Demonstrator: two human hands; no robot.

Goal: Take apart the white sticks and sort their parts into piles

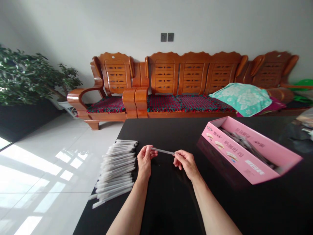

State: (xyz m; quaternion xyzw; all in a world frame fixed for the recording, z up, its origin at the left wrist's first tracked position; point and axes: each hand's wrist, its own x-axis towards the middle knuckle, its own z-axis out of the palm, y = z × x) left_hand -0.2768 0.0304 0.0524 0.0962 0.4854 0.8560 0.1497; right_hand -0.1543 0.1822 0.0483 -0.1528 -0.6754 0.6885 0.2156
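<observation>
Over the black table, a slim, pale grey translucent stick (pixel 163 151) is stretched level between my two hands. My left hand (pixel 146 159) pinches its left end between thumb and fingers. At the other end, my right hand (pixel 185 162) grips it with thumb and forefinger, the other fingers curled. Whether the stick is a pen or a tube in a sleeve I cannot tell. Just left of my left hand lies a pile of similar whitish sticks (pixel 117 166), side by side, with black tips pointing right.
A long pink box (pixel 232 156) holding dark, slim items stands at the right on the black table (pixel 168 202). Behind the table is a wooden sofa (pixel 193 71) with a turquoise cloth (pixel 244 98). Potted plants (pixel 31 75) stand at the left; a blurred bag lies far right.
</observation>
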